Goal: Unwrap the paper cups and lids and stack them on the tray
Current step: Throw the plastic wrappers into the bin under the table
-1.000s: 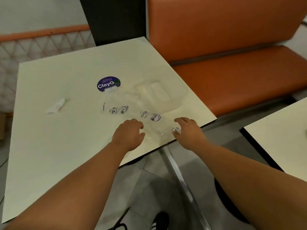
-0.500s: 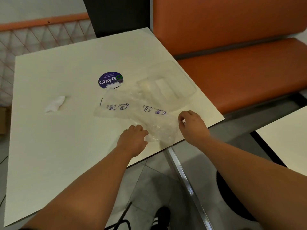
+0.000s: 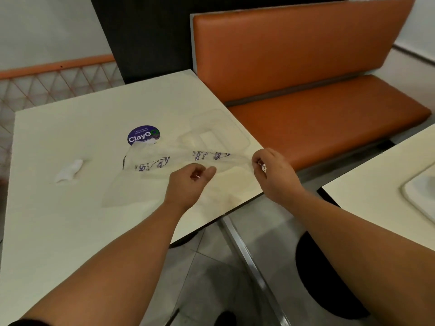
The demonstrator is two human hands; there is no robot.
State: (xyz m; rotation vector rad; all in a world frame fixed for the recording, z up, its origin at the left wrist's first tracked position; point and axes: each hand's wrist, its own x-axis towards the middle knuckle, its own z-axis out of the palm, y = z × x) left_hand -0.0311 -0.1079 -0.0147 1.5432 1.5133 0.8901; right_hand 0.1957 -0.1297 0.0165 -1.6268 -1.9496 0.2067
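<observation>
Both hands engaged on clear printed plastic wrapper [image 3: 164,161], lifted partly off cream table [image 3: 70,220] near its 4 o'clock edge. Left hand [image 3: 186,187] curled, thumb and fingertips pinching the film's near edge. Right hand [image 3: 273,172] curled at 3 o'clock of the left, pinching a bunched end of the same film. Film stretched between the two, far end trailing toward 10 o'clock over the purple ClayGo sticker [image 3: 143,135].

No paper cups or lids visible; wrapper appears flat and empty, though transparency and blur leave that uncertain. Clear plastic tray [image 3: 242,140] lying at 1 o'clock of the hands, close to the table edge beside the orange bench [image 3: 317,118]; contents, if any, cannot be made out. Crumpled white tissue [image 3: 68,171] at 9 o'clock, well apart.

Risks noted, as judgement:
- Trailing film likely to drag across the tray and nudge it off the near edge, given the tray's light build and position.
- Thin film liable to slip out of a two-point pinch or tear if pulled apart harder.
- Loose film apt to cling, fold on itself or flutter floorward past the table edge.
- Tissue unlikely to be disturbed.

Step in hand judged to be clearing spent wrapping.
</observation>
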